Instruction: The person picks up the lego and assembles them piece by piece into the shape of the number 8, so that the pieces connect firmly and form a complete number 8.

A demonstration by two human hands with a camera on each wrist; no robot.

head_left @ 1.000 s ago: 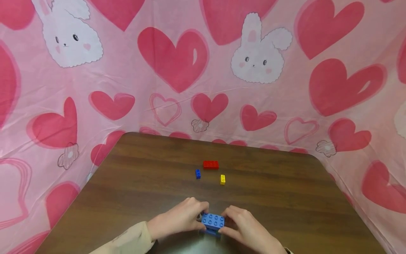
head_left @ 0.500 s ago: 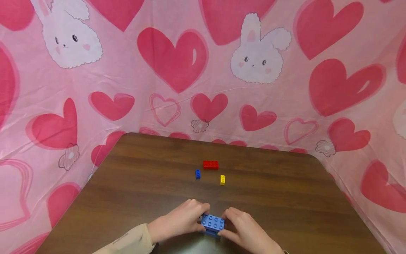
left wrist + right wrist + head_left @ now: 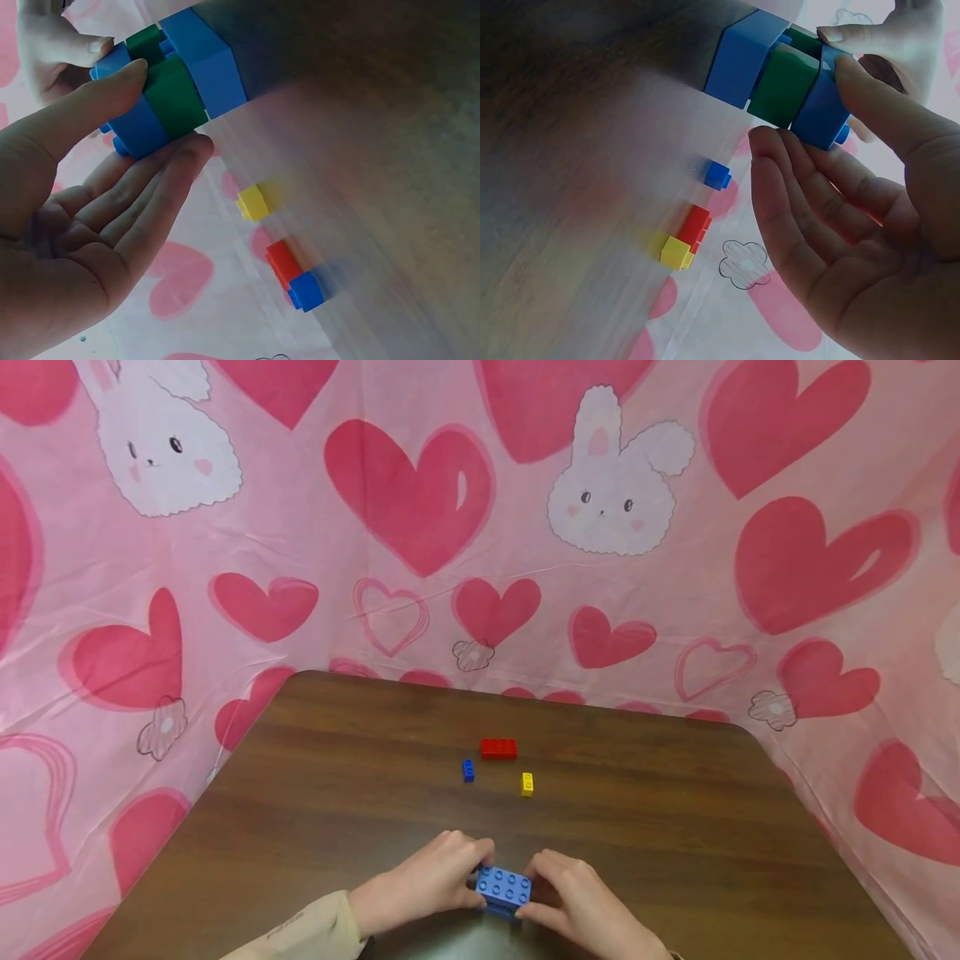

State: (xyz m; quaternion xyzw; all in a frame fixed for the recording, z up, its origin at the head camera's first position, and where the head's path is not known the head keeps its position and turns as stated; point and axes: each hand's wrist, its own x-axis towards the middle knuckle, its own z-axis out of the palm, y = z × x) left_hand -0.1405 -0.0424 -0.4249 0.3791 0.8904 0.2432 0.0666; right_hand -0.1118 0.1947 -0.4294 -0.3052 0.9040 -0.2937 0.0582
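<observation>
Fingers [image 3: 169, 176] of left hand [image 3: 426, 881] and right hand [image 3: 588, 902] pinch opposite ends of the stack [image 3: 503, 886], long axis between them.

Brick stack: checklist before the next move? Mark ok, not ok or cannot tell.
1. Left grip on brick stack: ok, at one end.
2. Right grip on it: ok, opposite end.
3. Top blue brick sits over both green bricks: ok.
4. Top blue brick pressed fully home: cannot tell.
5. Red brick, small blue brick, yellow brick clear of both grips: ok, farther off.
6. A grip free to fetch one: not ok, both occupied.
</observation>
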